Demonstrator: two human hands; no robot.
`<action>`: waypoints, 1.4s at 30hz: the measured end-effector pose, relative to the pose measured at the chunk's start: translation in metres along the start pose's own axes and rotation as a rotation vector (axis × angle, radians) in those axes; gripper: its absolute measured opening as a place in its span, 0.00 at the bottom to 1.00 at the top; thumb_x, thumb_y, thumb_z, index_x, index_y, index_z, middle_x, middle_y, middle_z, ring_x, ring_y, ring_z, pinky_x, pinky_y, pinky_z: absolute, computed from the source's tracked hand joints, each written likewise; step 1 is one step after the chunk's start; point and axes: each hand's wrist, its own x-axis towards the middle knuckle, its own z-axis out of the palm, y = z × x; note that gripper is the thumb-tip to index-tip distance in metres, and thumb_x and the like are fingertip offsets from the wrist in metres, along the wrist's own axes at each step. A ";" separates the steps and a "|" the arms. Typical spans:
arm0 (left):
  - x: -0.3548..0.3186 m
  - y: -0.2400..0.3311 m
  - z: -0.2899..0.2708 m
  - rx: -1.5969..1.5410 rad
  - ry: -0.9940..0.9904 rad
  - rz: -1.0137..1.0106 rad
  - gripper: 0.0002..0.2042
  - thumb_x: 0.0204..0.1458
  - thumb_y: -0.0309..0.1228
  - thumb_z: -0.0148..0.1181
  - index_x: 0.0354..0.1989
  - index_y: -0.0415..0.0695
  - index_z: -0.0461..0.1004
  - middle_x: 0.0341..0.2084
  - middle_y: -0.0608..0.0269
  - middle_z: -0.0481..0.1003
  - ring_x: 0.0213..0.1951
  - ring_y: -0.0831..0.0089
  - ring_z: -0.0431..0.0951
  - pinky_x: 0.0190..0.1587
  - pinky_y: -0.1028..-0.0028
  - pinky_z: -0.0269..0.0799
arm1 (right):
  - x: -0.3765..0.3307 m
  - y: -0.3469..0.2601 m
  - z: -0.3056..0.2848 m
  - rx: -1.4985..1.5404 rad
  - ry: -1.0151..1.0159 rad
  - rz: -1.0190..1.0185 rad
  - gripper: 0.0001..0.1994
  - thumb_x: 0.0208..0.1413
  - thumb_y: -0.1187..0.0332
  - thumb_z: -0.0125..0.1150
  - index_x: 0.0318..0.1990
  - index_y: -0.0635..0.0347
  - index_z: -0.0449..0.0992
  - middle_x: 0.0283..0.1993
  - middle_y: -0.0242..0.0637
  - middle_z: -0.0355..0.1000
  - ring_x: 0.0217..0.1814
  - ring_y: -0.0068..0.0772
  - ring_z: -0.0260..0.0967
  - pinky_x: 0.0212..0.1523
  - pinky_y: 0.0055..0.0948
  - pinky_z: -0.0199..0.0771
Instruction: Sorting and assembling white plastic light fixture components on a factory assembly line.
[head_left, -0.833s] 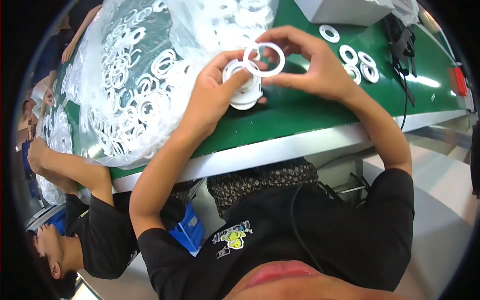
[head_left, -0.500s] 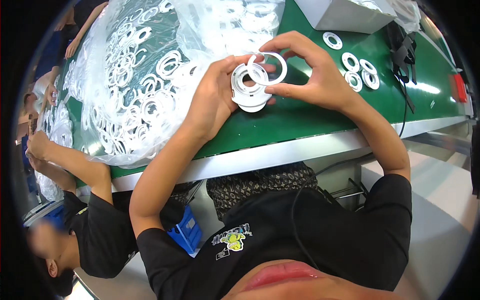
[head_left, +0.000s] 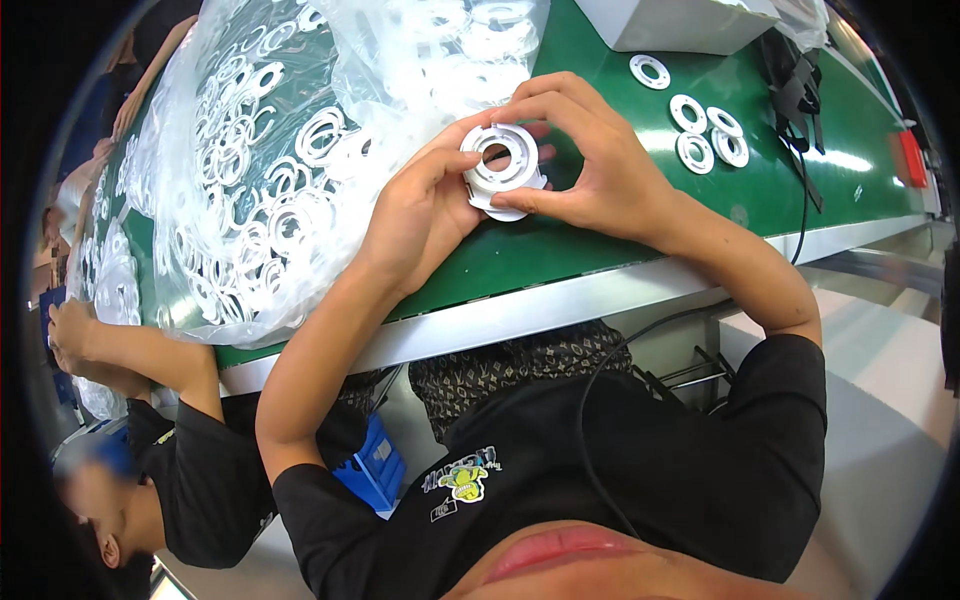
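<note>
Above the green table I hold a round white plastic housing [head_left: 506, 213] with a hole through its middle. A thin white ring [head_left: 526, 170] lies on the housing's upper face; whether it sits fully down I cannot tell. My left hand [head_left: 420, 205] grips the housing from the left, its thumb on the rim. My right hand [head_left: 610, 160] is closed around the right side, thumb at the lower edge and fingers at the top. The fingers behind the part are mostly hidden.
Clear plastic bags [head_left: 340, 215] with many loose white rings spread over the left of the green table [head_left: 590, 240]. Several round white parts [head_left: 695, 153] lie at the right. Beyond them are a white box [head_left: 670, 28] and black straps [head_left: 795, 95]. A co-worker's arm [head_left: 150, 350] reaches in at left.
The ring, held apart and tilted by my right hand before, now lies against the housing. My right hand has moved left and closed on the part's edge. The whole view has shifted slightly.
</note>
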 end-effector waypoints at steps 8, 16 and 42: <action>0.000 0.000 0.001 0.048 0.006 -0.015 0.23 0.59 0.28 0.41 0.62 0.30 0.51 0.55 0.42 0.63 0.57 0.59 0.67 0.60 0.63 0.63 | -0.001 0.000 -0.001 -0.058 -0.007 0.016 0.23 0.40 0.62 0.72 0.43 0.60 0.71 0.44 0.38 0.65 0.42 0.34 0.70 0.39 0.27 0.75; -0.001 -0.002 -0.002 0.331 -0.043 0.011 0.25 0.63 0.35 0.41 0.65 0.36 0.48 0.56 0.50 0.62 0.50 0.63 0.73 0.44 0.64 0.78 | 0.001 0.008 -0.008 0.136 0.013 -0.020 0.20 0.49 0.57 0.66 0.43 0.62 0.73 0.38 0.41 0.69 0.39 0.35 0.71 0.41 0.29 0.71; -0.010 -0.010 0.006 1.186 0.162 0.313 0.13 0.63 0.35 0.44 0.35 0.38 0.72 0.20 0.61 0.75 0.22 0.74 0.73 0.26 0.76 0.68 | -0.004 0.005 -0.012 0.220 -0.241 0.194 0.10 0.48 0.66 0.58 0.25 0.66 0.73 0.16 0.36 0.63 0.18 0.27 0.56 0.22 0.27 0.59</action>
